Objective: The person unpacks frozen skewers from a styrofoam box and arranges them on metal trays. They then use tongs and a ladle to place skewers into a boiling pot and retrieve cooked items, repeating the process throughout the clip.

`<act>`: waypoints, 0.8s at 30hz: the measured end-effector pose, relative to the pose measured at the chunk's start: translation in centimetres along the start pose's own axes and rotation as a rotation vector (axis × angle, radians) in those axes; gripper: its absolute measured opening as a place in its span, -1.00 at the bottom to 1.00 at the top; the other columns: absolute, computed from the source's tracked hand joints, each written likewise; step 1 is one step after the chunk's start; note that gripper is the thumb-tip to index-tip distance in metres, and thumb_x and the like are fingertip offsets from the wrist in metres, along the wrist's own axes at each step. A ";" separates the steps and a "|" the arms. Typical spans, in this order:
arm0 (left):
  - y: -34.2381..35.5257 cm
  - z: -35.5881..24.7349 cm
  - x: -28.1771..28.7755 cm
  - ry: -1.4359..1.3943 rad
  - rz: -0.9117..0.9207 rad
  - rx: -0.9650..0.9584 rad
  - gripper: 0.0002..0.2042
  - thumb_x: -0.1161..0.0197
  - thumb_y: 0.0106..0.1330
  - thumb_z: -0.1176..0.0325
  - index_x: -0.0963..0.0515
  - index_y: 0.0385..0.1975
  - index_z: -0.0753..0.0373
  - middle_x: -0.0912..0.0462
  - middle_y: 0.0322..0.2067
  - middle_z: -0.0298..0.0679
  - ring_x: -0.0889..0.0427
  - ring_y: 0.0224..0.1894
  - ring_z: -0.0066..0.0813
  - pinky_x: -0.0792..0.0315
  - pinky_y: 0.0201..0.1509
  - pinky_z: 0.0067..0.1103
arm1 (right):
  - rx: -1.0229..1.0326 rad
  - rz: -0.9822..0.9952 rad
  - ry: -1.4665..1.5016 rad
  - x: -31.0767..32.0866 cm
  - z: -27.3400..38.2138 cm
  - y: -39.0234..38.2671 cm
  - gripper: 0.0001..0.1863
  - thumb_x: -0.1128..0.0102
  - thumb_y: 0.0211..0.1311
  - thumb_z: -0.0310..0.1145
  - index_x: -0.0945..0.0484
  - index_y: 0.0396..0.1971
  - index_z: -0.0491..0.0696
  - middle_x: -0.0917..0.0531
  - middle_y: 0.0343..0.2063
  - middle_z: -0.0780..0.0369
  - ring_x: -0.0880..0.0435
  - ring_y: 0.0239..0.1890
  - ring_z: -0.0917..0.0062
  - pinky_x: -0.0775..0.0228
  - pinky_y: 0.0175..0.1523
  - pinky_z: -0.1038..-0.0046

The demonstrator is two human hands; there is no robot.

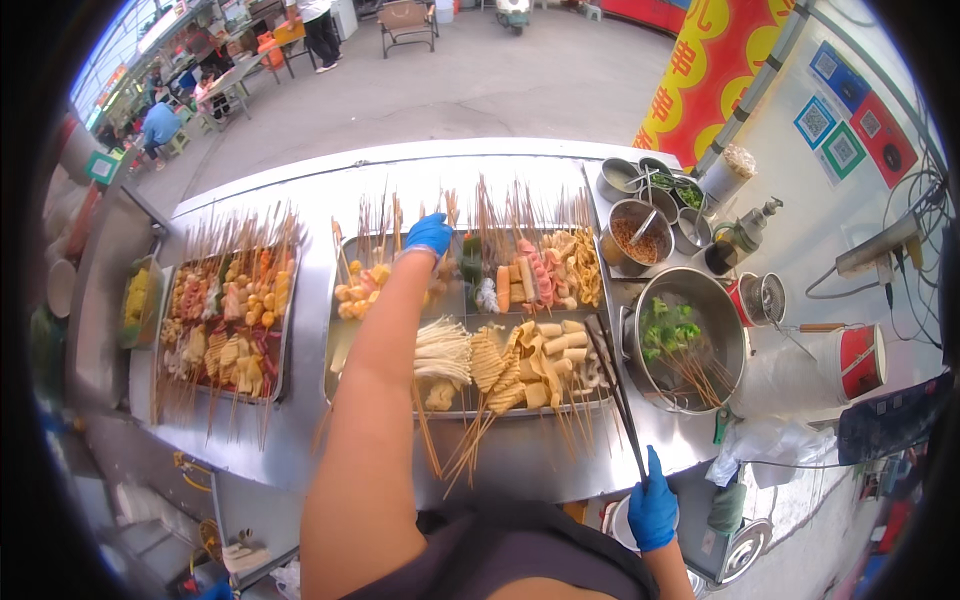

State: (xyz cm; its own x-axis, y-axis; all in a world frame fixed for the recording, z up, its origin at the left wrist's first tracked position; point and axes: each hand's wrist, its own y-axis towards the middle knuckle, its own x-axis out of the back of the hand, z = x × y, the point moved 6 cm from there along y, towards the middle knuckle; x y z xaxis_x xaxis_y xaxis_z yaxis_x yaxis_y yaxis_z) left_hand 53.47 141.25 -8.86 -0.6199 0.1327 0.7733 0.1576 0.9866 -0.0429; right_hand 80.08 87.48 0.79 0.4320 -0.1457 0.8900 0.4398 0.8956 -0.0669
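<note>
My left hand [428,235], in a blue glove, reaches to the far side of a divided metal tray [327,375] of skewered food. Its fingers are closed around the upright stick ends there; how many sticks they hold is hidden. My forearm covers part of the tray. Enoki mushrooms [442,350] and folded tofu sheets [540,365] lie in its near half. At the table's near right edge, my right hand [653,510], also gloved in blue, grips long dark chopsticks [622,400] pointing up and away. Beside their tips, a round pot [627,340] holds skewered broccoli [668,328] in liquid.
A second skewer tray [285,355] stands on the left of the metal table [310,420]. Behind the pot sit several sauce bowls [610,250] and a pump bottle [745,235]. A red-and-white bucket [860,360] is at right. People [160,125] sit far left.
</note>
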 end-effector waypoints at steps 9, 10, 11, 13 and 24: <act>3.7 -1.8 -3.6 -0.053 0.030 0.103 -0.37 -0.23 0.00 0.22 -0.25 0.12 0.27 -0.50 -0.09 -0.03 -0.51 -0.06 -0.15 -0.37 0.04 -0.42 | -0.062 -0.008 0.172 -1.4 4.4 0.5 -0.34 0.00 0.02 -0.50 -0.11 0.21 -0.04 -0.58 -0.42 0.11 -0.50 -0.60 0.36 -0.34 -0.43 0.39; 4.1 -1.3 -4.0 -0.114 -0.002 0.085 -0.37 -0.24 0.00 0.24 -0.24 0.13 0.27 -0.53 -0.11 -0.05 -0.52 -0.08 -0.18 -0.38 0.03 -0.42 | -0.045 0.004 0.173 -1.6 4.6 0.7 -0.35 0.00 0.02 -0.50 -0.11 0.21 -0.06 -0.57 -0.34 0.09 -0.50 -0.58 0.34 -0.35 -0.42 0.39; 4.6 -0.8 -4.3 -0.125 -0.004 0.055 -0.38 -0.27 -0.02 0.29 -0.26 0.12 0.27 -0.58 -0.17 -0.11 -0.55 -0.11 -0.24 -0.39 0.00 -0.43 | -0.026 0.017 0.174 -1.9 4.7 1.0 -0.35 -0.01 0.02 -0.50 -0.11 0.20 -0.07 -0.55 -0.25 0.08 -0.51 -0.56 0.33 -0.35 -0.41 0.39; 4.4 -2.3 -4.8 -0.045 0.050 -0.006 -0.38 -0.27 -0.02 0.28 -0.27 0.11 0.27 -0.59 -0.20 -0.14 -0.56 -0.12 -0.26 -0.40 -0.01 -0.44 | -0.022 0.023 0.178 -2.4 4.9 1.2 -0.36 -0.01 0.02 -0.50 -0.11 0.19 -0.10 -0.51 -0.11 0.07 -0.53 -0.53 0.30 -0.37 -0.39 0.39; 6.2 -6.5 -2.3 0.358 0.223 -0.180 -0.69 0.00 0.09 0.39 -0.56 -0.16 0.09 -0.53 -0.11 -0.10 -0.54 -0.11 -0.15 -0.39 0.01 -0.41 | -0.062 0.057 0.117 -2.9 5.7 2.2 -0.31 -0.03 0.05 -0.53 -0.07 0.24 -0.01 -0.47 -0.69 0.23 -0.43 -0.68 0.51 -0.32 -0.46 0.49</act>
State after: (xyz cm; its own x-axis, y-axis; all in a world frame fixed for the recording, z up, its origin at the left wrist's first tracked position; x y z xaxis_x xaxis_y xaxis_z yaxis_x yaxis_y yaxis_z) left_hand 60.92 146.40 -6.79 -0.2562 0.2677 0.9288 0.4075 0.9012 -0.1474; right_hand 75.29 92.24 0.65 0.5448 -0.1467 0.8256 0.4584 0.8765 -0.1468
